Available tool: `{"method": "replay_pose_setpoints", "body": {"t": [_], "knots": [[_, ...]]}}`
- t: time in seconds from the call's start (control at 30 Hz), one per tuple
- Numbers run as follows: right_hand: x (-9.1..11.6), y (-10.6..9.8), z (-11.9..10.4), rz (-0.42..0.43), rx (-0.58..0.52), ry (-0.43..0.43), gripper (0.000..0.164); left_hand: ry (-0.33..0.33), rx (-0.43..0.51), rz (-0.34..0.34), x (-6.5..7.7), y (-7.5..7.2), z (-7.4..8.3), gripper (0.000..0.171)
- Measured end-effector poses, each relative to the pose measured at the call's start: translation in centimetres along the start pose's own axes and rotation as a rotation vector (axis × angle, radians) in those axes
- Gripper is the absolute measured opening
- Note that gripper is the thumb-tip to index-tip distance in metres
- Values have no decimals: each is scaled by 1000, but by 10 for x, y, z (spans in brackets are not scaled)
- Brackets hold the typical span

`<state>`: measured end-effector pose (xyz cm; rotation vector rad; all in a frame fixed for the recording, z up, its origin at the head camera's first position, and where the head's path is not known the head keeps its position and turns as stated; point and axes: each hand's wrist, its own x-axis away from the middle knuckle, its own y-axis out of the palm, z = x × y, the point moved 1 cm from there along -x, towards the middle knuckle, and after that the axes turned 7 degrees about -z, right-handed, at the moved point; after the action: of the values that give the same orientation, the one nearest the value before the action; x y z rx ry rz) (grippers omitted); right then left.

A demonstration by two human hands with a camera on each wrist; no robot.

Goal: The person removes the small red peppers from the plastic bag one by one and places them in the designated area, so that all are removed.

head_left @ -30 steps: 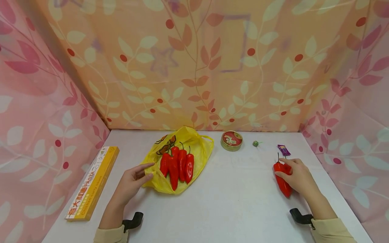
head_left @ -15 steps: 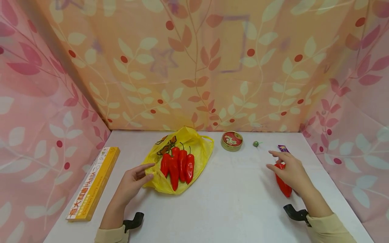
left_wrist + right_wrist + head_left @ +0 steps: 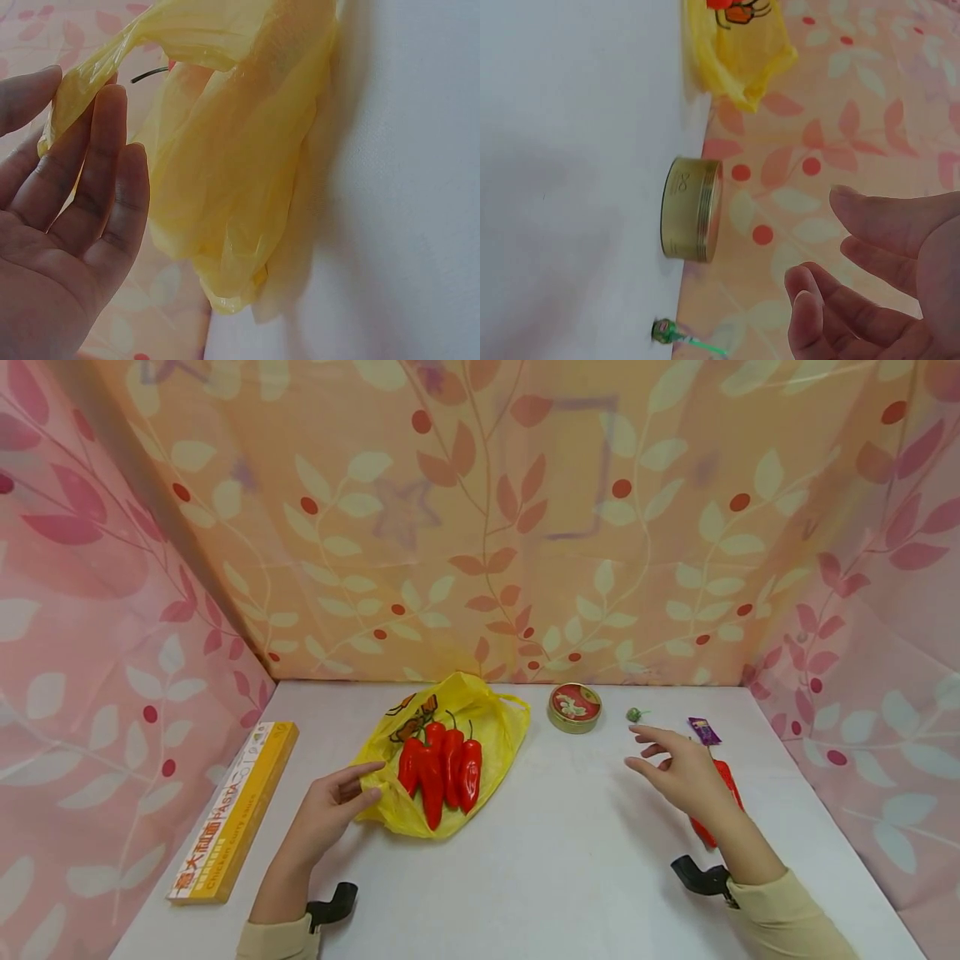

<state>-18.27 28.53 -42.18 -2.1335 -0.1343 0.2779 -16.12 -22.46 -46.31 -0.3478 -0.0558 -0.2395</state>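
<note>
My left hand (image 3: 324,814) pinches the rim of a yellow plastic bag (image 3: 501,720) between thumb and fingers, as the left wrist view shows up close. Several red chili peppers (image 3: 430,781) with dark stems lie together at the bag's opening. On the right, my right hand (image 3: 684,770) hovers above the table with its fingers apart and loosely bent, holding nothing. Two red chili peppers (image 3: 727,778) lie beneath it, partly hidden by that hand and wrist. Beyond its fingertips is a green lollipop (image 3: 633,714), clearer in the right wrist view.
A round gold tin with a red lid (image 3: 574,708) stands at the back, right of the bag. A small purple wrapped packet (image 3: 704,731) lies at the right rear. Along the left side lies a yellow and white pasta box (image 3: 234,814). Patterned cloth walls enclose three sides.
My right hand has let go of the red chili peppers on the right and moved left, away from them. My left hand stays at the bag's rim.
</note>
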Motion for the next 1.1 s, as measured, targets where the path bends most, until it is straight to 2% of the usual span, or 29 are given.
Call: {"method": "replay_pose_setpoints", "body": {"t": [0.3,1.1], "knots": [[-10,18,-20,-47,-60,-34,53,-5,30,-11,0,1,-1,49],[-36,64,-69,-133,-179,-120,50,7,17,-4,1,-1,0,48]]}}
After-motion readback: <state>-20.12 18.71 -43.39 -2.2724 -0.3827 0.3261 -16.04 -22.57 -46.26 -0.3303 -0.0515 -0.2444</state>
